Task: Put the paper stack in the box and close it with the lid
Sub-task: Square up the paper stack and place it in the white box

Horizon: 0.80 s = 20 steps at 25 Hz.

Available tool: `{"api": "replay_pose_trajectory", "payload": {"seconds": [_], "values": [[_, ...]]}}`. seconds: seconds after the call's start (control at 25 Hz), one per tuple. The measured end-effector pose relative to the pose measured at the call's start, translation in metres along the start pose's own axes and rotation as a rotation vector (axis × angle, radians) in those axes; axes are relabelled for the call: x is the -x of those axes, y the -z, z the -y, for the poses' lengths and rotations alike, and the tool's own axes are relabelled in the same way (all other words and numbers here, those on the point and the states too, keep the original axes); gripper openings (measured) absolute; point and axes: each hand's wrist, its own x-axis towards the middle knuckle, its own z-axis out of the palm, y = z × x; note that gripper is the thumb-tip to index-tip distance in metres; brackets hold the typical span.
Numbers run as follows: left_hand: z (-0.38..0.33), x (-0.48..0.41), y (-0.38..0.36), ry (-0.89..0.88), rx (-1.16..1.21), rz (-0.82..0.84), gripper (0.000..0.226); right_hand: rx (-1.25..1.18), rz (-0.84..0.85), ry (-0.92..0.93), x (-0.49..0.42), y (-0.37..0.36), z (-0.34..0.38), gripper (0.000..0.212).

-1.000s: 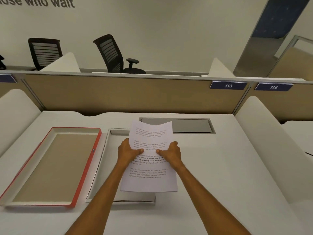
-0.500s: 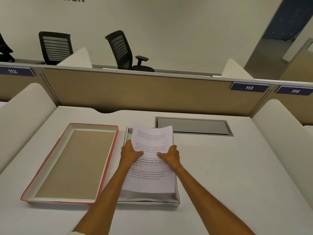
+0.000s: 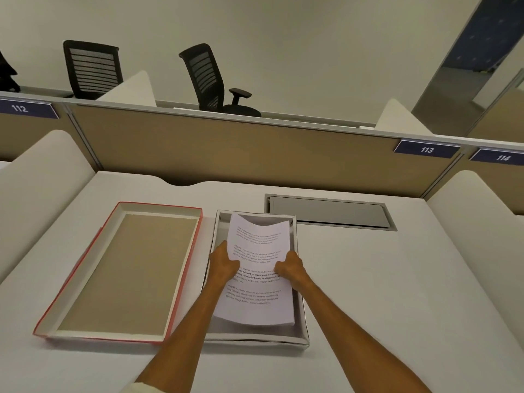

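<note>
Here, the person's left hand (image 3: 224, 265) and right hand (image 3: 289, 268) grip a white stack of printed paper sheets (image 3: 259, 275) by its two long edges, the left on the left edge, the right on the right edge. On each hand the thumb lies on the printed top sheet while the other fingers are hidden beneath, so both are clamped on the stack. The stack sits inside the outline of the shallow white cardboard box (image 3: 302, 333), which serves as the landmark. The stack's far end bows, its middle dipping and its corners raised above the box's far wall; its near end curves down toward the box floor, and whether it touches that floor cannot be told. A strip of bare box floor shows between the stack's near edge and the box's near wall.

Just left of the box, nearly touching it, lies the red-edged cardboard lid with a tan inside (image 3: 124, 268), turned open side up on the white desk (image 3: 382, 293). Beyond the box to the right, a grey rectangular cable hatch (image 3: 329, 212) is set into the desk. Behind the box stands a tan partition panel (image 3: 226, 148).
</note>
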Motion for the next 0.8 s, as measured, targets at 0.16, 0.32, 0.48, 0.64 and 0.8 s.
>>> {"api": "replay_pose_trajectory", "payload": {"seconds": [0.16, 0.32, 0.48, 0.64, 0.8], "values": [[0.009, 0.001, -0.005, 0.012, 0.002, -0.009, 0.035, 0.045, 0.004, -0.001, -0.003, -0.001, -0.002, 0.008], [0.013, 0.001, -0.005, 0.032, 0.014, -0.008, 0.040, 0.061, 0.001, -0.018, -0.006, -0.005, -0.005, 0.015], [0.017, 0.003, -0.007, 0.058, 0.033, -0.008, 0.041, 0.050, -0.005, -0.013, -0.006, -0.008, -0.009, 0.022], [0.019, 0.007, -0.009, 0.096, 0.028, -0.024, 0.042, 0.033, -0.061, 0.009, -0.002, -0.012, -0.015, 0.010], [0.022, 0.012, -0.010, 0.107, 0.045, -0.052, 0.042, 0.004, -0.122, 0.026, 0.000, -0.017, -0.022, 0.029]]}}
